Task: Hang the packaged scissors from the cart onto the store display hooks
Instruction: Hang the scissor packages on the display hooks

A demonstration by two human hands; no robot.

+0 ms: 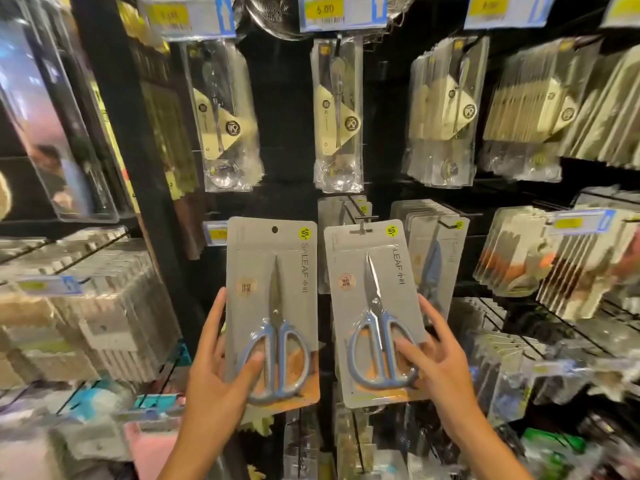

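Two grey cards, each with blue-handled scissors under a clear blister, are held up before the black display wall. My left hand (221,362) grips the lower left of the left scissors pack (272,271), thumb across the front; its round hang hole at the top is free. My right hand (433,355) holds the lower right of the right scissors pack (374,282), thumb on the handles. The top slot of that pack sits on a display hook (362,225), in front of more grey packs on the same hook.
Above hang rows of bagged utensils (337,112) under yellow price tags (325,10). Further carded scissors (433,251) hang to the right, with dense packs on wire hooks (571,265) beyond. Stacked boxed goods (86,306) fill the left shelf. A black upright post (131,133) runs down the left.
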